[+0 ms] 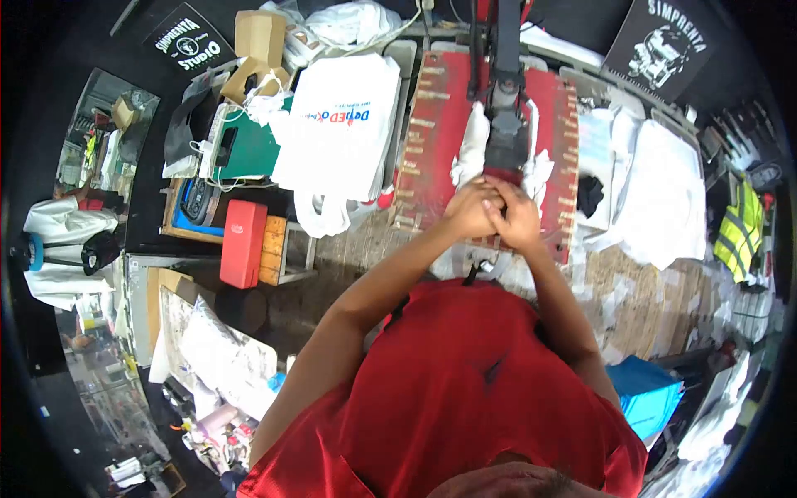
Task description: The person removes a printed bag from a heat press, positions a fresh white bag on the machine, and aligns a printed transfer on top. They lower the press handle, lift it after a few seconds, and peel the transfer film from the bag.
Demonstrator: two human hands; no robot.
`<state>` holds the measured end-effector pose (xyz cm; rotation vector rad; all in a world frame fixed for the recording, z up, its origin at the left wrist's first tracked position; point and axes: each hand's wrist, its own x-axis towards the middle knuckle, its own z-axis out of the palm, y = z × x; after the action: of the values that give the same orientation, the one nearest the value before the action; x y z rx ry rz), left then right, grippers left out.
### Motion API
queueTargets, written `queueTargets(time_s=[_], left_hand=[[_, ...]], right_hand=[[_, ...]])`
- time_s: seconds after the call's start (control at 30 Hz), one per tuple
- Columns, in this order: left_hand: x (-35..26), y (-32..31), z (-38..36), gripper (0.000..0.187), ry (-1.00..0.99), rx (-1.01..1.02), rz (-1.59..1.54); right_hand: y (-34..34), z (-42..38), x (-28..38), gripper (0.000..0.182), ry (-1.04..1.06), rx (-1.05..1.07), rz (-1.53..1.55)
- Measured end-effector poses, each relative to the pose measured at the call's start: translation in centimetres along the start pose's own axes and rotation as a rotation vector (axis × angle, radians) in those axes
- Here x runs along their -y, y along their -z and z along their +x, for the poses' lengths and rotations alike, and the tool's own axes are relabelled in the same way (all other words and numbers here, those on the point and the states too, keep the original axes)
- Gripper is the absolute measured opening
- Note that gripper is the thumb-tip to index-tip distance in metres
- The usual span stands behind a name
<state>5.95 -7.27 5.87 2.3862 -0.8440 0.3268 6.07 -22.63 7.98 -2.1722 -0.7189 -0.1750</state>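
A red press bed [432, 124], its sides lined with strips of tape, lies ahead of me under a black press arm [506, 91]. My left hand [475, 209] and my right hand [516, 217] meet at the near end of that arm, with fingers closed and overlapping. Anything between them is hidden. White wrapped material [474, 141] runs down the left side of the arm, and a second white piece [539, 174] hangs on the right.
White printed bags [336, 124] and a green board [256, 149] are to the left. A red box [244, 245] stands by a wooden stool [272, 249]. White sheets or garments [660, 195] are stacked at right, above a blue item [643, 394].
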Motion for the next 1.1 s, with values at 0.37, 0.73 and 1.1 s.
queueTargets(time_s=[0.37,0.73,1.1], left_hand=[[0.1,0.5,0.4,0.014,-0.015,-0.223,-0.318],[3.5,4.3,10.6,0.043,0.091,-0.470,0.019],[5.8,3.5,10.9,0.101,0.833,-0.265,-0.294]], right_hand=[[0.5,-0.2,0.4,0.043,-0.009,-0.064,0.098],[-0.7,-0.2,0.0,0.033,-0.017,0.006,-0.178],[-0.6,-1.7,1.6,0.061,0.162,0.360,-0.442]])
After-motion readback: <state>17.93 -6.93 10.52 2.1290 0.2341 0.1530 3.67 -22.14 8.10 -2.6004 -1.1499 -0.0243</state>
